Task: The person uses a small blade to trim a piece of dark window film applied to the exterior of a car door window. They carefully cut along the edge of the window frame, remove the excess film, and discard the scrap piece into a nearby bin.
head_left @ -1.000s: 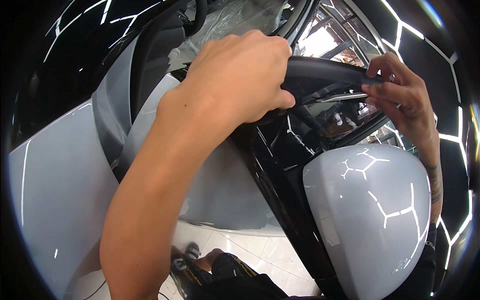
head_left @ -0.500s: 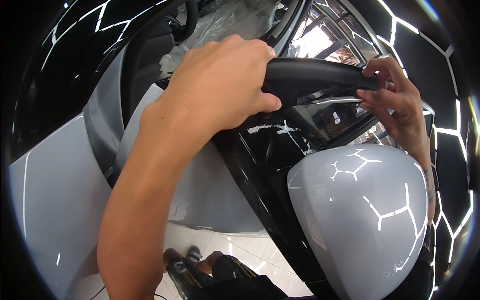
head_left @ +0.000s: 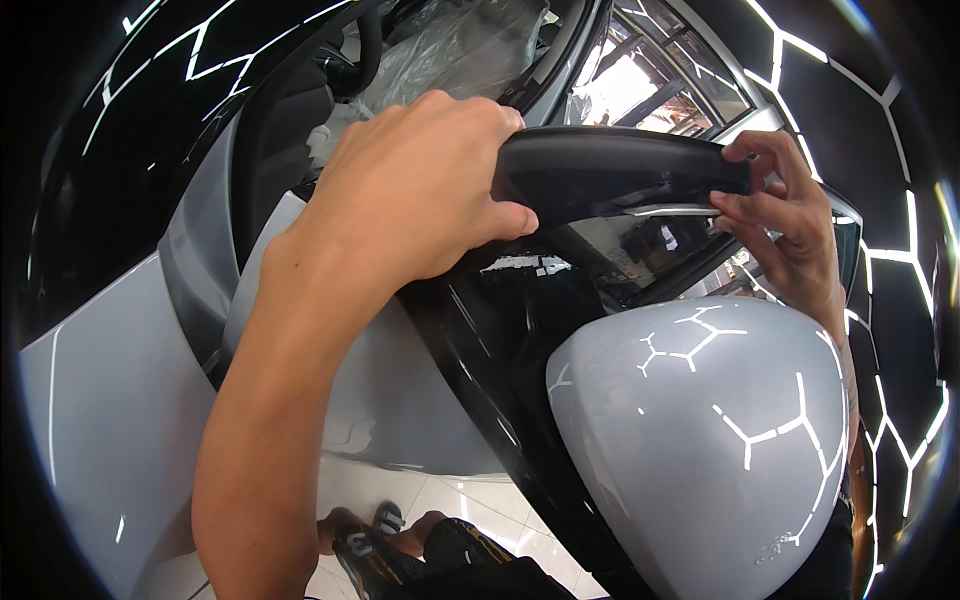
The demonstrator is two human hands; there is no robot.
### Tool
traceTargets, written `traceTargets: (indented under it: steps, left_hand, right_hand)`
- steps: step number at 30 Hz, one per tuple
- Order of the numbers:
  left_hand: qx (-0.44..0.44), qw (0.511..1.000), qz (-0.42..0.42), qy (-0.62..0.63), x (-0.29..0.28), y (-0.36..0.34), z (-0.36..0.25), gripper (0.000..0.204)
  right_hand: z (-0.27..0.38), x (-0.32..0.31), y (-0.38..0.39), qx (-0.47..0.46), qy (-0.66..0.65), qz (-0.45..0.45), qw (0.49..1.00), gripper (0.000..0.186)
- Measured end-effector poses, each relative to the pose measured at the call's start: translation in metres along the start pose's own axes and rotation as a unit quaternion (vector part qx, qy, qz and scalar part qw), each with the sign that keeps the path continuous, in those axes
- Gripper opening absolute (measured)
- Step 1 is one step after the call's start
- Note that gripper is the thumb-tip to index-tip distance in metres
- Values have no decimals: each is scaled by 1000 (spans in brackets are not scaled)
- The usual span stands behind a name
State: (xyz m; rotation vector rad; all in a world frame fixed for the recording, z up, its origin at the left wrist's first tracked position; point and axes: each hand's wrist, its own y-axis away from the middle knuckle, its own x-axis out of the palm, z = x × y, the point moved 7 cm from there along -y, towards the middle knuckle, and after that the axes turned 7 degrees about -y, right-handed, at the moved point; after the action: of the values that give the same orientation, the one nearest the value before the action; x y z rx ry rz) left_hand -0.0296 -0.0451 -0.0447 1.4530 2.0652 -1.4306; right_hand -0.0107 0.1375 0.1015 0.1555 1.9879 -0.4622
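A curved dark strip [head_left: 620, 160], matte black along its upper edge, spans between my hands over the top of a car door. My left hand [head_left: 420, 190] closes on its left end, fingers over the far side and thumb on the near side. At the right end my right hand [head_left: 785, 205] pinches the strip with bent fingers. A thin bright line [head_left: 670, 211] runs to my right fingertips; whether it is an edge or a reflection, I cannot tell. Below lie the side window [head_left: 640, 245] and the glossy black door pillar [head_left: 480, 370].
A silver-grey wing mirror [head_left: 700, 430] bulges up close under my right arm. The grey car body [head_left: 100, 400] stands at left. Clear plastic sheeting [head_left: 450, 60] covers part of the interior beside the steering wheel [head_left: 375, 50]. Pale floor tiles [head_left: 460, 495] show below.
Both hands keep hold of the dark strip. The view has shifted slightly, and more of the strip's dark face shows between my hands, covering part of the window.
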Motion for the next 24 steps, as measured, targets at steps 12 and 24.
traceTargets:
  steps: [12,24]
  left_hand:
    - [9,999,18,26,-1,-7,-3,62]
    - [-18,1000,16,11,1,0,-7,64]
  right_hand:
    - [-18,-13,17,8,-3,-22,1000,18]
    - [-34,-23,34,13,-5,-26,1000,19]
